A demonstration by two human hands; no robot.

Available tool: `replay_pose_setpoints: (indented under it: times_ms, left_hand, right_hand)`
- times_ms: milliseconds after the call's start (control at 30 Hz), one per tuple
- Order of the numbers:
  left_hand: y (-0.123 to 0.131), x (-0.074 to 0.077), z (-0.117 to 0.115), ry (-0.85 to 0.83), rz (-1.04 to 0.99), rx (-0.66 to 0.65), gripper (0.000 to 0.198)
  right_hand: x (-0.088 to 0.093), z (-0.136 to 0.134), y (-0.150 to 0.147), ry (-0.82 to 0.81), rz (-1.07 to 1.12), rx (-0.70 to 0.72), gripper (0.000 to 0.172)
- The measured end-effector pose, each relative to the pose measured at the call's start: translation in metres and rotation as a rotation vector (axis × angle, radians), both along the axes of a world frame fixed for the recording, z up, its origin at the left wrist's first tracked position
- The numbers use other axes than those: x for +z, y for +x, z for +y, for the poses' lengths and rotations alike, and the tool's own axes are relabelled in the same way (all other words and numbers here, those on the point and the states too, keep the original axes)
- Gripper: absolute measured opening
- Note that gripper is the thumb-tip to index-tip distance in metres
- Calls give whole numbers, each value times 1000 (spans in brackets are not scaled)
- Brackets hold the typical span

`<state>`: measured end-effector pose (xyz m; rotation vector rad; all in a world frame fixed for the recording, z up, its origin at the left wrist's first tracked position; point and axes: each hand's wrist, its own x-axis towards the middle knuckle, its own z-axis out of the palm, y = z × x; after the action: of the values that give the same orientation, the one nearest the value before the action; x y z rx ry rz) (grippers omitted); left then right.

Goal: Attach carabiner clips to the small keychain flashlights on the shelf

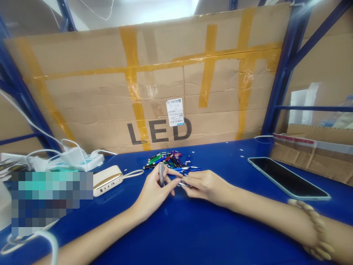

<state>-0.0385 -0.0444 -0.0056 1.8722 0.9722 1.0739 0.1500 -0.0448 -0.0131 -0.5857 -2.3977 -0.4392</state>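
Left hand point(154, 193) curls its fingers around a slim grey metal cylinder point(161, 174), while the right hand point(206, 186) pinches a small metal clip point(184, 183). Shiny, colourful metal tubes point(171, 161) lie heaped on the glossy blue table point(220, 235).

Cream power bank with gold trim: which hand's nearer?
Left. The left hand, gripping a grey metal cylinder, sits right of the cream gold-trimmed power bank, not touching; the right hand is farther right, past the left.
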Motion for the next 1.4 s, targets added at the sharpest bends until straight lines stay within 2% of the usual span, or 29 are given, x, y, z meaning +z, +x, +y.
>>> replay_pose_setpoints:
  times_ms: [200, 600, 900, 1067, 1133, 1267, 1400]
  left_hand:
    - [0, -2, 5, -49, -74, -13, 33]
    - [1, -2, 3, -105, -40, -9, 38]
    - [0, 0, 0, -99, 7, 20, 32]
    - [2, -2, 0, -10, 80, 48, 23]
    - [2, -3, -1, 62, 130, 67, 19]
    - [1, -5, -4, 176, 238, 83, 13]
    - [-1, -9, -4, 275, 341, 118, 13]
  right_hand:
    - [1, 4, 3, 4, 40, -31, 29]
    - [0, 3, 0, -42, 107, -12, 27]
    - [-1, 0, -2, -160, 161, 12, 32]
    - [0, 2, -5, -382, 214, -39, 34]
    - [2, 2, -6, -419, 181, -82, 31]
    - [4, 0, -7, -428, 115, -172, 25]
    - [3, -4, -8, -336, 83, -207, 17]
